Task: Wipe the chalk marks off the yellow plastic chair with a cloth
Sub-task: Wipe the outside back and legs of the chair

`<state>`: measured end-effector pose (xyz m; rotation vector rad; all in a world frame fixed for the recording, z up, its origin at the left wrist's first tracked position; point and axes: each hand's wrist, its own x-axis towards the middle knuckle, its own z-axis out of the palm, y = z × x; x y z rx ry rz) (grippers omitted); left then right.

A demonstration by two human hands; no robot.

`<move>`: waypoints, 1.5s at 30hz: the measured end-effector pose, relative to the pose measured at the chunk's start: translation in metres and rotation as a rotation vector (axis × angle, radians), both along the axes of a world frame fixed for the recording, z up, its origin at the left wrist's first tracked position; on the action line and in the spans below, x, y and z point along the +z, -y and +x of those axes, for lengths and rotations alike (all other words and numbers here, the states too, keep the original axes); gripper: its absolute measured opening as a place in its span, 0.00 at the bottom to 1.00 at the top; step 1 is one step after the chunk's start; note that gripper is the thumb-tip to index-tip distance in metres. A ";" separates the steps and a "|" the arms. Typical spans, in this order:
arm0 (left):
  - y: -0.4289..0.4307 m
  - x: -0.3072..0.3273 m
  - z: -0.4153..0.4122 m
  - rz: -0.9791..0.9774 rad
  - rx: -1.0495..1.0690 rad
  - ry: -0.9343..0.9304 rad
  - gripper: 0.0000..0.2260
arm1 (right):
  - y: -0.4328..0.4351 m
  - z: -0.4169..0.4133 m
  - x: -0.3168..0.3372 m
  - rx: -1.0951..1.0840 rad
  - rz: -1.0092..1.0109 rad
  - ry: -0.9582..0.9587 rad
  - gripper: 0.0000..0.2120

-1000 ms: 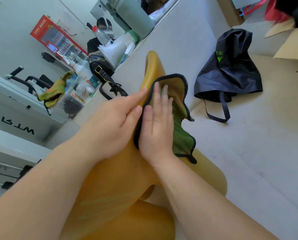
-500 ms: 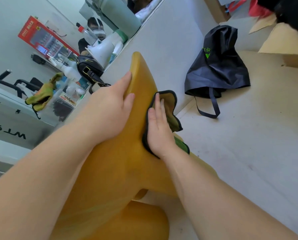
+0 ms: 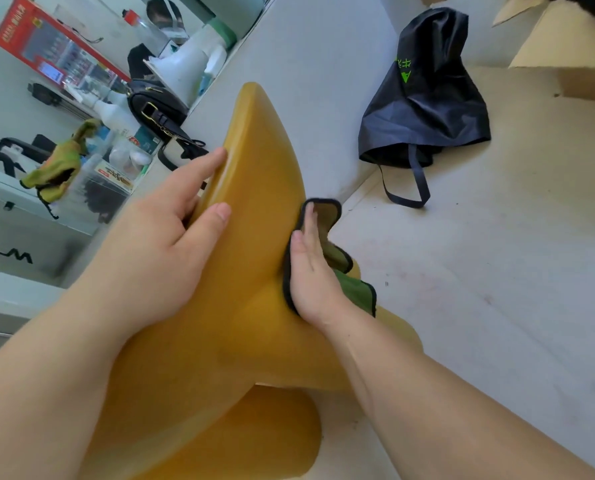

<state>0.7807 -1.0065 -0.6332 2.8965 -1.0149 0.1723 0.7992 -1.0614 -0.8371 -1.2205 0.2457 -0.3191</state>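
The yellow plastic chair (image 3: 254, 188) fills the middle of the head view, its backrest edge pointing up and away. My left hand (image 3: 164, 247) grips that edge, fingers behind it and thumb on the near face. My right hand (image 3: 309, 275) lies flat on a green cloth with black trim (image 3: 353, 289), pressing it against the chair's right side, low on the backrest. No chalk marks show on the yellow surface that I can see.
A black drawstring bag (image 3: 424, 98) lies on the floor to the right, against a pale wall. At left, a cluttered shelf holds a black handbag (image 3: 154, 109), a white megaphone (image 3: 181, 67), bottles and another yellow-green rag (image 3: 57, 164). Cardboard (image 3: 566, 46) sits at top right.
My right hand has slid the cloth down the chair's right side, from near the top of the backrest to low on it. My left hand shifted its grip on the edge.
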 end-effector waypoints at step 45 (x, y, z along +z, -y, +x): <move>0.077 0.001 0.083 0.062 0.017 0.098 0.23 | 0.088 0.100 0.041 -0.202 -0.110 0.350 0.28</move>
